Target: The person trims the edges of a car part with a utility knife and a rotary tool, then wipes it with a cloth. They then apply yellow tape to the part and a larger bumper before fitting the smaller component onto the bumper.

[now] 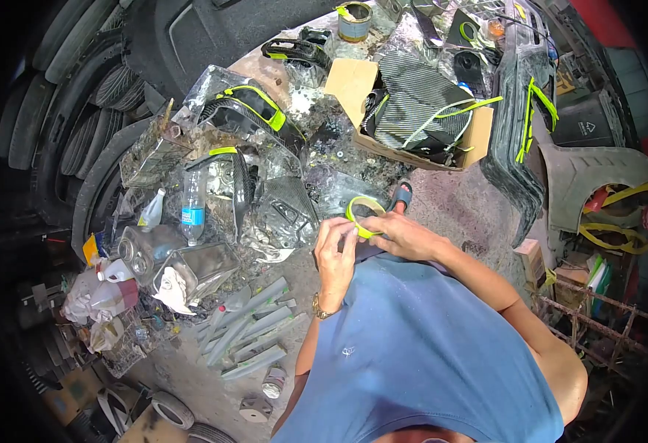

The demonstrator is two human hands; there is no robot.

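Note:
A roll of neon yellow-green tape (pixel 350 210) is between my hands, in front of my chest. My right hand (pixel 406 236) grips the roll from its right side, thumb and fingers closed on the ring. On the lower left, my left hand (pixel 334 255) pinches at the edge of the tape with its fingertips. Whether a loose tape end is between those fingers is too small to tell. Just beyond the roll lie dark carbon-patterned parts (pixel 287 199), some edged with the same bright tape.
A cardboard box (pixel 353 81) holds carbon-patterned panels ahead. Clear bottles (pixel 193 207) and a metal can (pixel 198 269) stand on the left. Grey strips (pixel 246 328) lie on the floor. To the right are a long taped bumper part (pixel 512 140) and a rusty metal rack (pixel 597 314).

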